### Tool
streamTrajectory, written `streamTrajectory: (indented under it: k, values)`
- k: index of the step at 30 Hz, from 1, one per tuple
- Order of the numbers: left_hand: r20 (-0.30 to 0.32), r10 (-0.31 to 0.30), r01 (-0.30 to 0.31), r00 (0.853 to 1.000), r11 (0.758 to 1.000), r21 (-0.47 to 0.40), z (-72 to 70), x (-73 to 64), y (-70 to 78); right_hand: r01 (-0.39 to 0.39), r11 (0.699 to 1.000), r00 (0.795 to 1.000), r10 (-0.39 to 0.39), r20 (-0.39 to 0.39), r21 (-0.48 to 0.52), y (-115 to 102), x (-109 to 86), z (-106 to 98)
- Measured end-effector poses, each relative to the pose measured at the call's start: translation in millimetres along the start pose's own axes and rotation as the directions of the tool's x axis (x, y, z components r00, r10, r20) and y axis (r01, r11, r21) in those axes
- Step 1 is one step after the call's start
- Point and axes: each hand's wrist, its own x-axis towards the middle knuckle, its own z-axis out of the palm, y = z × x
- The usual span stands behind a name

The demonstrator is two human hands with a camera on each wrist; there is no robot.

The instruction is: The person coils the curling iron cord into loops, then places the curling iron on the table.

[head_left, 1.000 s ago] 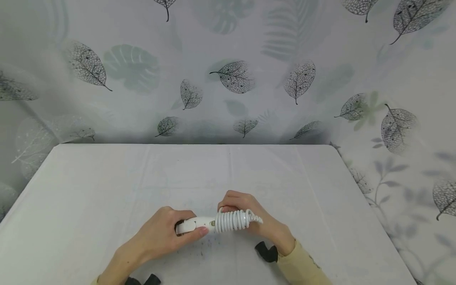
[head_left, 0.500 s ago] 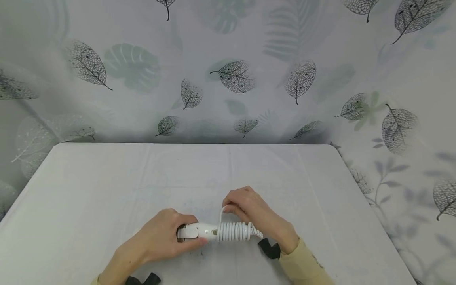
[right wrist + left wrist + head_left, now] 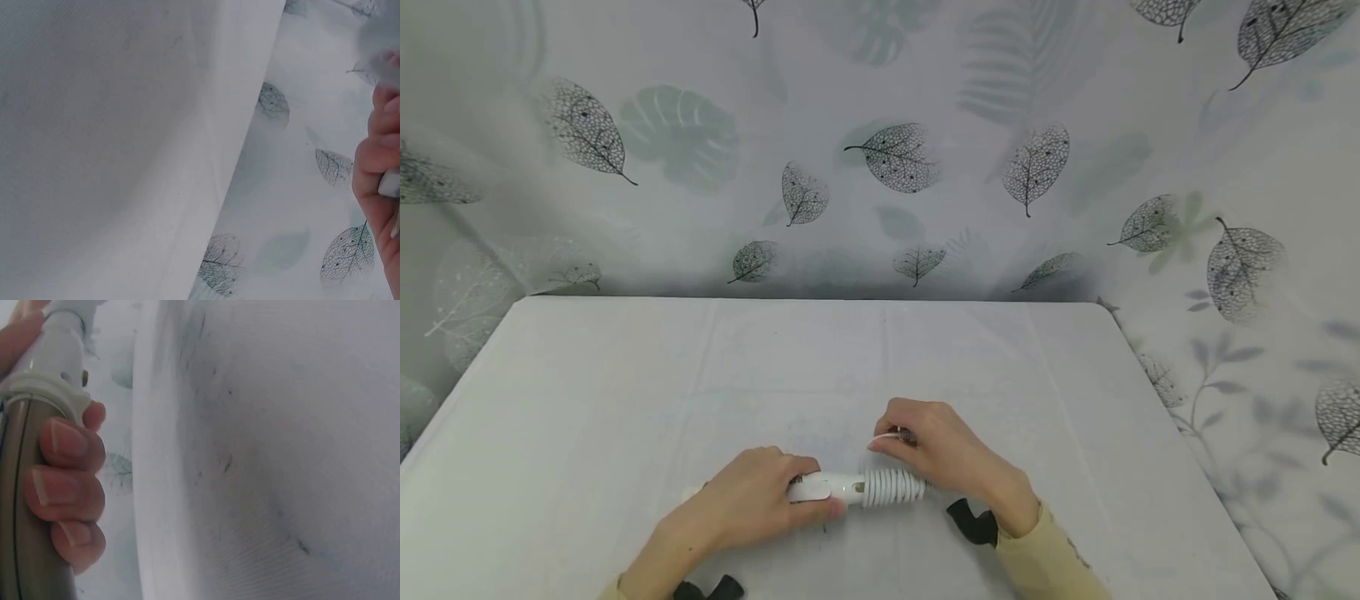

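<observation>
A white curling iron (image 3: 842, 487) lies crosswise between the hands in the head view, its white cord (image 3: 891, 488) coiled round the handle end. My left hand (image 3: 756, 493) grips the other end; in the left wrist view its fingers (image 3: 69, 487) curl round the brownish barrel (image 3: 31, 519), below the white handle part. Just above the coils my right hand (image 3: 943, 446) pinches the loose cord end, with the plug's metal prongs (image 3: 907, 436) partly hidden in the palm. A piece of the white plug (image 3: 391, 184) shows between the curled fingers in the right wrist view.
The table (image 3: 625, 367) has a white cover with small dark marks near the hands. Black wrist-camera mounts (image 3: 973, 522) sit under both wrists. Leaf-patterned curtain (image 3: 850, 167) surrounds the table's back and sides.
My right hand has drawn the cord end up off the coils and now shows the plug in its grasp. My left hand and the curling iron have shifted slightly right and down.
</observation>
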Motion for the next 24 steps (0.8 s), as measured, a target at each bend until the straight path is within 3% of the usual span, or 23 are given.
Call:
streamTrajectory:
  k: [7,14,20,24]
  values:
    - [-0.040,-0.084,0.086,0.996,0.996,0.038,0.4,3.1,2.0,0.037,0.999,0.995,-0.038,-0.088,-0.017,-12.7,2.8,2.6]
    - [-0.079,-0.145,0.151,0.986,0.985,0.088,-0.5,4.8,1.8,0.045,0.998,0.992,-0.049,-0.115,-0.035,-23.1,4.7,6.9]
    - [-0.126,-0.207,0.217,0.970,0.973,0.076,-1.2,5.1,1.8,0.005,1.000,0.994,-0.008,-0.111,-0.020,-27.5,6.0,10.6]
    - [-0.162,-0.262,0.275,0.951,0.959,0.069,-0.8,5.3,1.7,0.000,1.000,0.996,0.000,-0.094,0.001,-29.4,6.1,11.6]
